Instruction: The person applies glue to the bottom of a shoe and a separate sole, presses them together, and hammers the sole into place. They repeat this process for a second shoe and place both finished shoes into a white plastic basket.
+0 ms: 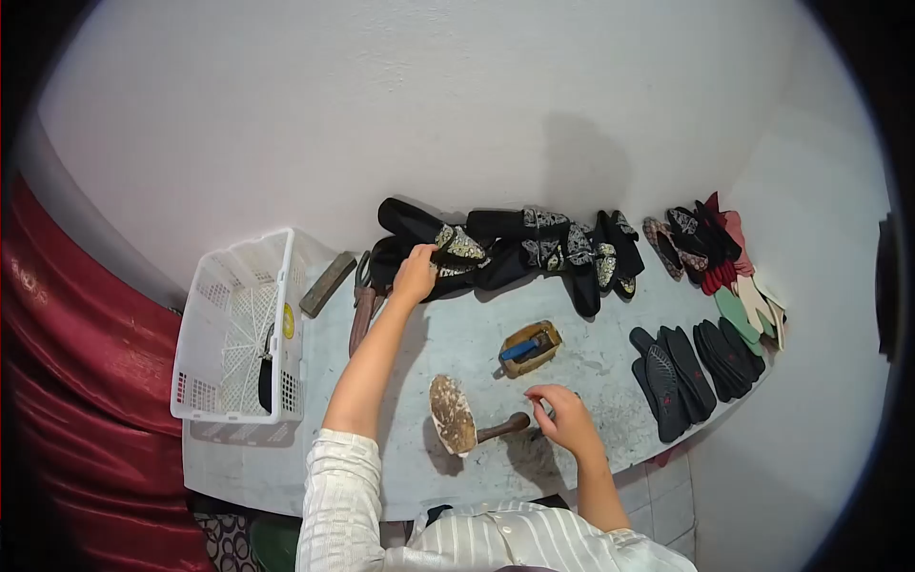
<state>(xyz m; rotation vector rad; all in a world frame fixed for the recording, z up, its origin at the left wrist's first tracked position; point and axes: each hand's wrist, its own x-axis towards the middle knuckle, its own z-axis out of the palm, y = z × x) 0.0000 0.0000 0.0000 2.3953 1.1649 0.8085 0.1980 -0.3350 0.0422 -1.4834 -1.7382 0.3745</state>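
Striped shirt sits nearest, at six o'clock of the pale table. White plastic basket stands at nine. Black shoes with glittering straps fill twelve; dark soles lie at three. The left hand, at eleven, touches a glittering strap; whether it grips I can't tell. The right hand, at four, hangs open, fingers loosely bent, near a stained block with a dark handle at six. Smaller still, a wooden box near centre holds a blue-handled tool.
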